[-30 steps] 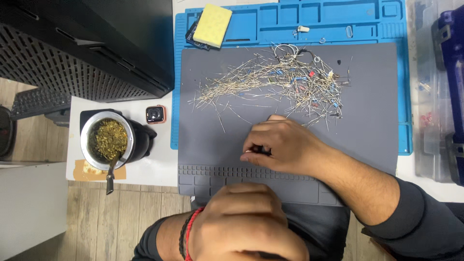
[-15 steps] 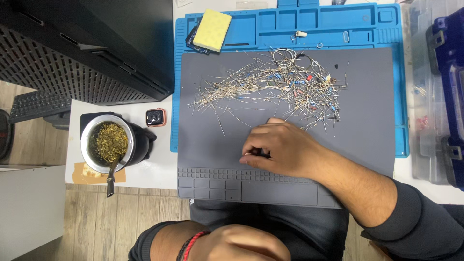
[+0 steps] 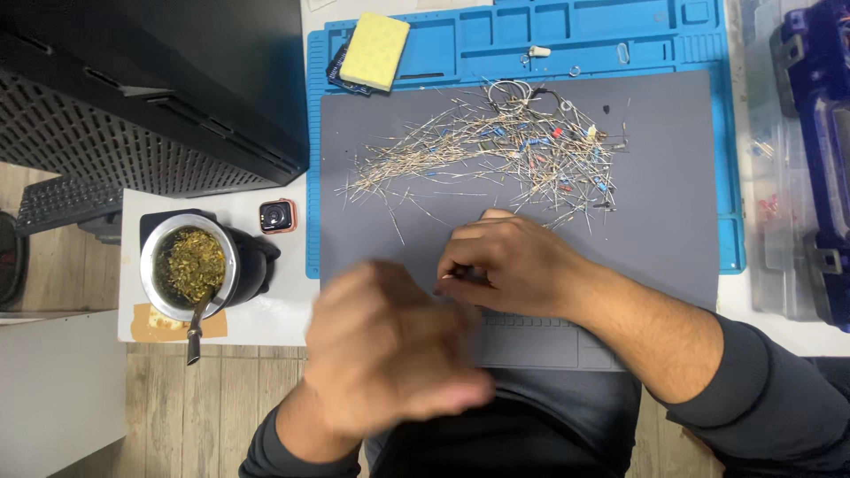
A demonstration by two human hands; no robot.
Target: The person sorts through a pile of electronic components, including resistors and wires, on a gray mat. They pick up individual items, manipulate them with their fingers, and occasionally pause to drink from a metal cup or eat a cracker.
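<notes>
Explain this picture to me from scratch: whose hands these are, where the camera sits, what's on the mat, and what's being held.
There is no machine here: a person works with two bare hands, and the one camera sits on their head, looking straight down. The right hand rests on a grey work mat, its fingertips pinched together on something too small to make out. The left hand is blurred, raised nearer the camera, and whether it holds anything cannot be told. Above the hands lies a heap of thin wire-legged electronic parts. Beneath the grey mat is a blue tray mat with a yellow sponge on it. To the left stand a metal cup of green herbs with a metal straw, and a small watch.
</notes>
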